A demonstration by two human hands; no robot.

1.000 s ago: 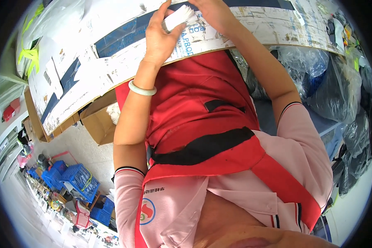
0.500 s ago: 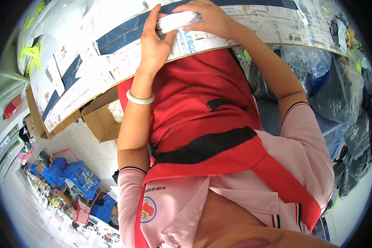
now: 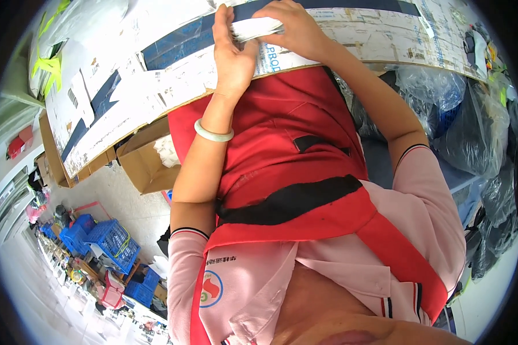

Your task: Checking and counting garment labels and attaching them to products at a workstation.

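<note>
Between my hands is a white bundle (image 3: 255,27) of what look like thin stacked sheets or tags, its layered edges showing at the left end. My left hand (image 3: 234,60) cups that left end, thumb on the near side and fingers on the far side. My right hand (image 3: 298,31) grips the right end from above, fingers curled over it. Both hands are over the worn, cardboard-covered table top (image 3: 380,49), which is patched with dark blue tape. What exactly the bundle is made of is too small to tell.
An open cardboard box (image 3: 147,164) with white material stands below the table's left side. Clear plastic bags (image 3: 463,129) with dark contents crowd the right. Blue plastic crates (image 3: 114,244) sit on the floor at lower left. Neon-yellow strips (image 3: 49,69) hang by the table's far left.
My left hand has shifted right, toward my right hand. The bundle has turned slightly and moved a little to the right; both hands still hold it.
</note>
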